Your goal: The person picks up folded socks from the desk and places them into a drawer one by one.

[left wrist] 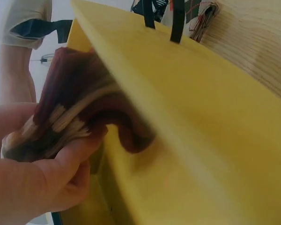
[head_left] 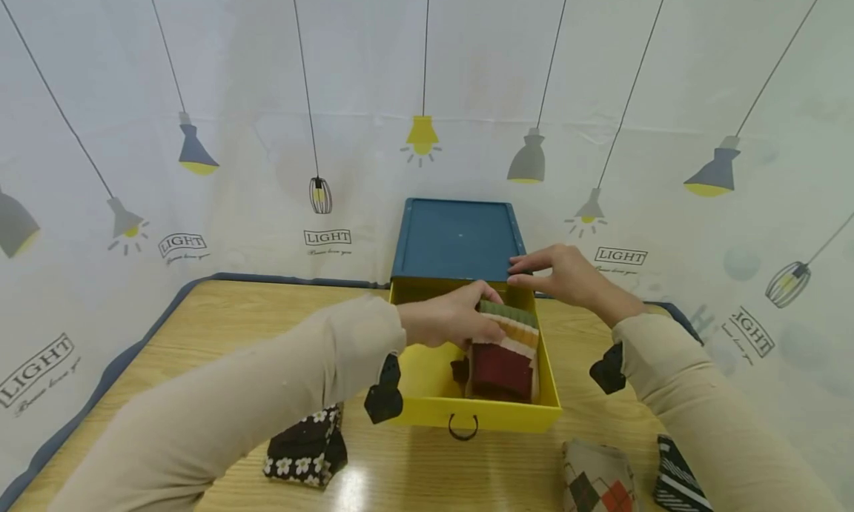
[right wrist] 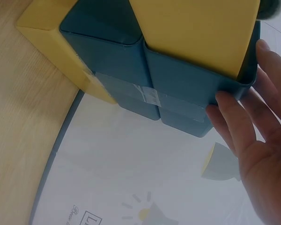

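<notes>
A yellow drawer (head_left: 427,412) stands pulled out of a blue cabinet (head_left: 457,238) on the wooden table. Inside it lies a folded striped sock bundle (head_left: 507,349) in green, cream, orange and dark red. My left hand (head_left: 448,321) reaches into the drawer and grips the bundle's left end (left wrist: 70,117), thumb underneath. My right hand (head_left: 559,273) rests with straight fingers (right wrist: 234,124) against the blue cabinet's front right corner (right wrist: 196,93), holding nothing.
On the table lie a dark floral sock bundle (head_left: 305,447) left of the drawer, and an argyle bundle (head_left: 597,479) and a black striped one (head_left: 677,476) at the front right. A lamp-printed curtain (head_left: 267,127) closes in the back and sides.
</notes>
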Tool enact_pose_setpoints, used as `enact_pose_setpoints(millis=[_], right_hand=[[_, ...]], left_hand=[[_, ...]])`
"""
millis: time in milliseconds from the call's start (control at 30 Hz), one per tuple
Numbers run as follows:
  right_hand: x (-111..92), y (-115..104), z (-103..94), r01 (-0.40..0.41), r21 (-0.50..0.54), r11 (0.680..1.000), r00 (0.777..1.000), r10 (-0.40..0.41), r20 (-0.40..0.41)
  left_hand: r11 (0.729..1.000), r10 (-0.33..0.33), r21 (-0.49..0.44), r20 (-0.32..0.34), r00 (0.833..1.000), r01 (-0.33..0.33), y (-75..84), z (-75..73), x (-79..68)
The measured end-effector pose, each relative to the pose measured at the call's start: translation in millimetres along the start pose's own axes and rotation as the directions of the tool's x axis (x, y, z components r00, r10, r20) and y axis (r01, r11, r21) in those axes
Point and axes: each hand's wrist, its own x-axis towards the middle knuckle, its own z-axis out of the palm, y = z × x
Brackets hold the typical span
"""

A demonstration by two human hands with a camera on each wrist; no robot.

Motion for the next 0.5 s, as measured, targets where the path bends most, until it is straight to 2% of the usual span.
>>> enact_pose_setpoints(millis=[267, 500], right_hand=[[-1.0, -0.8, -0.6, -0.008, -0.005, 1.000, 1.000, 0.008, 0.006], [0.4, 0.3, -0.4, 0.007, -0.009, 1.000, 1.000, -0.007, 0.008]], left_hand=[[0.995, -0.034, 0.097, 0.042, 0.999, 0.030, 4.7, -3.1, 4.1], [0.981, -0.012, 0.193, 0.016, 1.000, 0.009, 7.2, -4.0, 5.9]])
